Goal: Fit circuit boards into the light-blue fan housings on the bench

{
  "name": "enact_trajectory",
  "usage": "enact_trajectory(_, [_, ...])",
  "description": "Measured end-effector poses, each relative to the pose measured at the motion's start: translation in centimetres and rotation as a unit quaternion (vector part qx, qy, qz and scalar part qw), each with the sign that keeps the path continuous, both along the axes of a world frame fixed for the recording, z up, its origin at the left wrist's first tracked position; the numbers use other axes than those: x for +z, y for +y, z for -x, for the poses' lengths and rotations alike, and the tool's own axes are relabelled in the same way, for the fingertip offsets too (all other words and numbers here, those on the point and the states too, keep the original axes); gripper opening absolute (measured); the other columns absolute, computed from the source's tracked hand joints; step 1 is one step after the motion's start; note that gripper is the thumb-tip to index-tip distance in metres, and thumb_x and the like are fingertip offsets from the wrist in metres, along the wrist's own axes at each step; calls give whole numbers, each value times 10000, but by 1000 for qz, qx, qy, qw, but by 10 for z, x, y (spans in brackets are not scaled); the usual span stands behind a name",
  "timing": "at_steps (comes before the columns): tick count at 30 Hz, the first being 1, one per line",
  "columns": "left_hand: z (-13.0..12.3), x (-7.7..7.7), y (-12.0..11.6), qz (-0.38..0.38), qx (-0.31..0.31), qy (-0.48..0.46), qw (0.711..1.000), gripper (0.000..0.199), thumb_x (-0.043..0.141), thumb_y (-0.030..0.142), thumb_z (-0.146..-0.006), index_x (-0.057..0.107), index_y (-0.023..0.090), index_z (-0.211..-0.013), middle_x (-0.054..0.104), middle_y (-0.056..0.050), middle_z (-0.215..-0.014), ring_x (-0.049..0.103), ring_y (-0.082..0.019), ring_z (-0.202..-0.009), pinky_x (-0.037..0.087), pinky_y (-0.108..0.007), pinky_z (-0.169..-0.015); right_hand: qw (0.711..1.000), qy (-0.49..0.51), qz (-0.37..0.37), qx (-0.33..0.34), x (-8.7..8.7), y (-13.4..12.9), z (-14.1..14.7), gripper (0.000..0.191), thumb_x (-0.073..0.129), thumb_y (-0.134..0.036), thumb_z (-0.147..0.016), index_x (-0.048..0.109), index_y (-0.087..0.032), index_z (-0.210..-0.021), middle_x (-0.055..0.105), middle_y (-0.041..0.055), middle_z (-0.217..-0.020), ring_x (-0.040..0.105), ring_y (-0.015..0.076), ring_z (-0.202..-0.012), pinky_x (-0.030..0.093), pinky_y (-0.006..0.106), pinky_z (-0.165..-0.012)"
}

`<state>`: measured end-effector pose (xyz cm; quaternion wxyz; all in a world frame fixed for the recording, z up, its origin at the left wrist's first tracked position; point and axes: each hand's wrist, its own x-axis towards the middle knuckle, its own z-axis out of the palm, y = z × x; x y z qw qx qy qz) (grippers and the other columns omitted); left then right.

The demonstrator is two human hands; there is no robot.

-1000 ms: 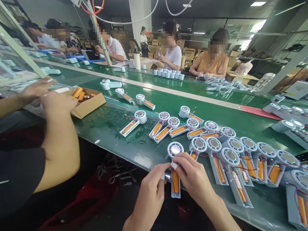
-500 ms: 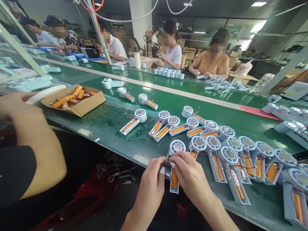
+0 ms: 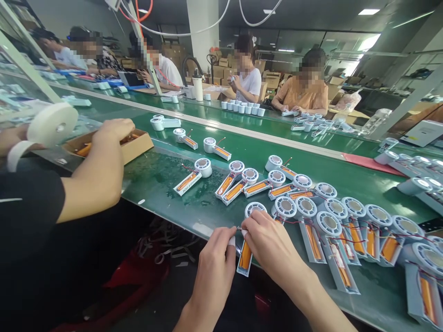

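Observation:
A fan unit (image 3: 245,258), with a round grille head and an orange battery in its open handle, lies at the near belt edge between my hands. My left hand (image 3: 217,258) is closed in a pinch on thin wires (image 3: 238,228) just below the fan head, its thumb wrapped in white. From the other side my right hand (image 3: 265,237) pinches the same wires, covering part of the head and handle. The fingertips of both hands almost meet. Exactly how the wire ends lie between them is too small to tell.
Several similar fan units (image 3: 330,223) crowd the green belt (image 3: 166,184) to the right. At left, a co-worker's hand reaches into a cardboard box (image 3: 138,150) of orange batteries, beside a white tape roll (image 3: 53,123). More people sit across the belt.
The handle of the fan unit between my hands has swung left. The co-worker's arm has moved right, its hand now over the box, and the tape roll shows upright at left.

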<state>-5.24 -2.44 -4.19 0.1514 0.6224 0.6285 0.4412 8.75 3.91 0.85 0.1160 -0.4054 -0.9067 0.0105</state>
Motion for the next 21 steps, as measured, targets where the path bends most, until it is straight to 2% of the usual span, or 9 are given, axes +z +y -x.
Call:
enact_trajectory(5, [-2, -1, -2, -6, -14, 38, 999, 342, 384, 117, -964, 669, 182, -1141, 715, -84, -1054, 739, -211, -930, 579, -299, -769, 998, -7, -56, -10, -11, -3, 4, 230, 599, -14, -870, 556, -204, -747, 575, 44, -787, 566, 218, -739, 364, 317, -563])
enact_trajectory(11, [-5, 1, -5, -1, -40, 67, 997, 386, 396, 136, -992, 621, 215, -1295, 679, -86, -1096, 726, -202, -881, 565, -290, -722, 992, -21, -117, -41, -18, -12, 10, 269, 640, 27, -762, 545, -217, -701, 571, 61, -741, 543, 230, -684, 413, 330, -547])
enact_trajectory(18, [-11, -4, -8, -31, -28, 62, 997, 402, 416, 113, -980, 611, 177, -1326, 654, -126, -1151, 719, -209, -941, 578, -294, -758, 990, -19, -126, -53, -17, -15, 15, 253, 627, 35, -742, 570, -208, -703, 578, 70, -731, 539, 233, -668, 411, 330, -525])
enact_trajectory(21, [-8, -4, -6, -29, -19, 41, 999, 360, 433, 135, -985, 653, 180, -1266, 666, -115, -1108, 710, -209, -944, 576, -301, -786, 995, 30, -90, -29, -18, -10, 8, 235, 612, 14, -814, 586, -196, -714, 588, 54, -744, 552, 215, -686, 420, 322, -561])
